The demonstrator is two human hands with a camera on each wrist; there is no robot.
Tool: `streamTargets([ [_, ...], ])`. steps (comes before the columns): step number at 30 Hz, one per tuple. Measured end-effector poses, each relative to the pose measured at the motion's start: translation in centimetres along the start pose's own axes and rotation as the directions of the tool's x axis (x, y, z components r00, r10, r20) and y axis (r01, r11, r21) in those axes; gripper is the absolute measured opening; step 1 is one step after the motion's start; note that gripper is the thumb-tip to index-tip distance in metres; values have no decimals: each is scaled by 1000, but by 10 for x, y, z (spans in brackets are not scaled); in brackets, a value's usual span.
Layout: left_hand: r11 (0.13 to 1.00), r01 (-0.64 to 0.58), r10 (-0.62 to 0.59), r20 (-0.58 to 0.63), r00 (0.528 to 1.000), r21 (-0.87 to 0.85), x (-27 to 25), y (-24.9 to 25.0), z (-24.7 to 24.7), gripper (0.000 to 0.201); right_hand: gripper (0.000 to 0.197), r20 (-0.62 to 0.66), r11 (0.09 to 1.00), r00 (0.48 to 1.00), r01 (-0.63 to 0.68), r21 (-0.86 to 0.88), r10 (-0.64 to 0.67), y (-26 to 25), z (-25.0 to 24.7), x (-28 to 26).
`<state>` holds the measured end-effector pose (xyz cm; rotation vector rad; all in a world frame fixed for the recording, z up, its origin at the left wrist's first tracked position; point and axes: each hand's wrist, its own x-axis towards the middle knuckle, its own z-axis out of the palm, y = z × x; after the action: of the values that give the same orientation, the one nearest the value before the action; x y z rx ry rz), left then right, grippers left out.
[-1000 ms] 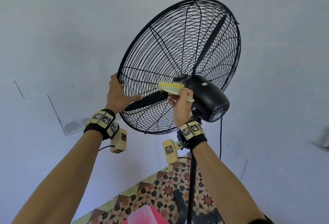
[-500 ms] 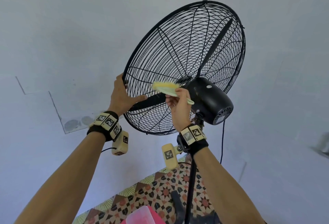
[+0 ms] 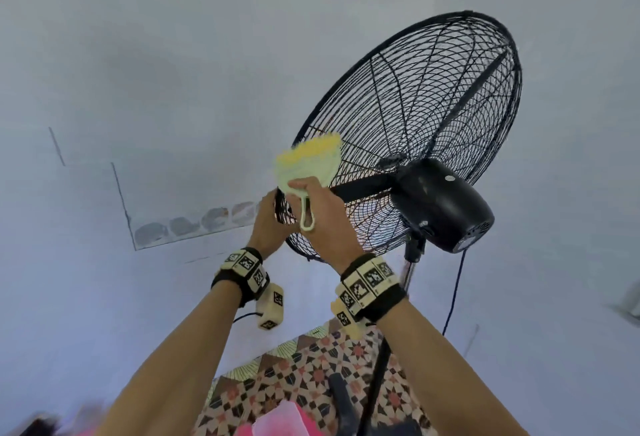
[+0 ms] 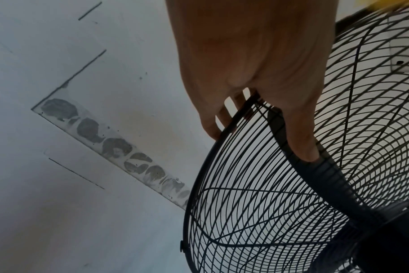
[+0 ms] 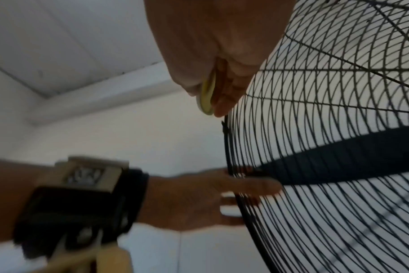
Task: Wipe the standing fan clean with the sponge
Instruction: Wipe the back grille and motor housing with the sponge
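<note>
Both hands meet at mid-frame: right hand [image 3: 323, 214] pinches the yellow-and-green handled sponge [image 3: 308, 165] just left of the black wire fan cage [image 3: 408, 130], whose rim the left hand [image 3: 268, 224] grips.

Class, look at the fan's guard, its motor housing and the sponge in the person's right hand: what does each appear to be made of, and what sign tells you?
Guard: likely metal wire, painted matt black; thin rigid rods in a mesh.
Motor housing: glossy black shell with highlights; plastic or painted metal, unclear.
Sponge: fuzzy yellow pad on a pale green, apparently plastic backing with a loop handle.
</note>
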<state>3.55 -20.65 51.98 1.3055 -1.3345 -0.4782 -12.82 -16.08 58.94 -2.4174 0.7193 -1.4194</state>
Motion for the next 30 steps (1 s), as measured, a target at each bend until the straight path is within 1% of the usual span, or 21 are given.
streamTargets([
  [3,995,-59,62,43,997,-82,0,-1,-3,81,16,118,989,993,44,-140,-28,21,21,-28],
  [4,993,-75,81,68,994,-90,3,-5,-4,74,15,163,981,986,60,-183,-30,24,25,-35],
  [6,988,-126,132,64,989,-93,5,-12,-6,58,16,231,968,973,76,-238,-19,27,31,-46],
  [7,983,-143,150,59,987,-114,3,-12,-6,55,18,244,967,970,77,-244,-15,24,30,-47],
  [8,979,-164,172,51,984,-123,2,-14,-6,55,19,241,968,970,81,-237,-22,19,28,-45],
  [9,978,-186,192,47,980,-97,2,-17,-6,54,20,220,973,975,80,-218,-31,11,26,-40],
  [10,976,-203,208,73,975,-76,2,-19,-6,53,17,187,979,982,68,-193,-31,1,22,-32],
  [11,978,-201,205,87,975,-60,4,-23,-6,59,12,140,985,990,51,-167,-27,-7,18,-21],
  [12,983,-179,183,91,979,-45,6,-28,-7,69,9,83,989,996,35,-144,-23,-13,16,-11],
  [13,985,-166,169,88,982,-37,8,-31,-8,78,10,30,990,999,34,-138,-30,-15,13,-3],
  [14,986,-163,166,80,983,-38,9,-33,-8,86,13,7,987,999,37,-153,-37,-15,12,1],
  [15,985,-171,173,71,982,-34,9,-37,-8,91,15,23,981,999,42,-188,-39,-12,13,-1],
  [16,984,-176,178,69,982,-36,10,-39,-7,91,15,71,971,997,48,-232,-33,-7,17,-7],
  [18,985,-165,168,80,983,-46,11,-41,-6,81,12,212,945,977,77,-317,-9,4,28,-30],
  [19,985,-166,170,85,982,-48,10,-40,-6,76,13,256,934,967,93,-344,-2,7,33,-40],
  [20,985,-163,167,86,982,-59,9,-41,-5,72,14,266,930,964,99,-353,-1,6,35,-44],
  [22,984,-136,147,85,986,-117,11,-44,-5,67,13,205,945,979,85,-317,-20,-5,32,-35],
  [24,985,-126,138,99,986,-117,12,-46,-5,69,11,61,974,997,50,-220,-37,-20,21,-14],
  [26,983,-153,162,87,983,-101,11,-48,-5,79,14,-44,987,998,27,-158,-35,-26,13,3],
  [28,981,-147,158,86,984,-126,10,-48,-5,86,15,-60,984,998,26,-175,-37,-20,15,3],
  [30,979,-155,166,76,983,-136,9,-45,-4,76,15,2,965,999,39,-259,-40,-8,25,-16],
])
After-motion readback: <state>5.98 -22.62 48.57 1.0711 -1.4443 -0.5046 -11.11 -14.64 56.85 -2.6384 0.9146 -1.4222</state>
